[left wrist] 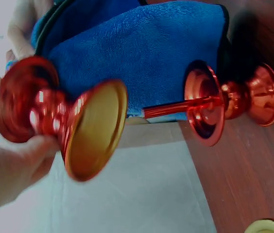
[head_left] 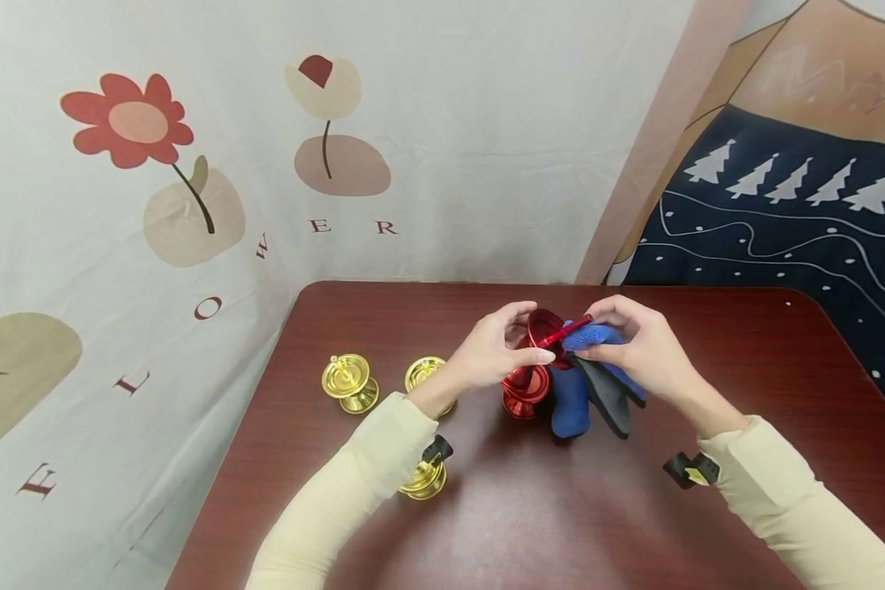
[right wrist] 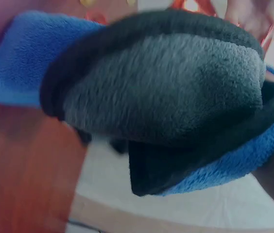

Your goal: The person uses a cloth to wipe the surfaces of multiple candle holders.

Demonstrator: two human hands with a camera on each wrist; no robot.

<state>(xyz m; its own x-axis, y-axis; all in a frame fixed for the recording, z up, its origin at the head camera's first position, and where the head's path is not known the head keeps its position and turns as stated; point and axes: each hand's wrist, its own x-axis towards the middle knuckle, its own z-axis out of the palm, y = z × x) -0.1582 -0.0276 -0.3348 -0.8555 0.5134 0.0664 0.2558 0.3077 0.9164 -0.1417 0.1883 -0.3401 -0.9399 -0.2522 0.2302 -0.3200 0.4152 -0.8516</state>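
Two hands (head_left: 490, 348) (head_left: 643, 340) hold red candlestick (left wrist: 49, 111) and cloth (right wrist: 161, 90) within table edges (head_left: 428, 285).

Bright head view, tabletop (head_left: 516, 533) glare, blurred cloth (right wrist: 161, 87) in right wrist view

downward head view, wrist close-ups

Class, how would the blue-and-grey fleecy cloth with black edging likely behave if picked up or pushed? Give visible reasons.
The blue-and-grey fleecy cloth with black edging is probably floppy: it droops in folds below the right hand. Its fuzzy pile suggests it would not be slippery. Pushed, it would likely crumple rather than roll, since its edges visibly bend.
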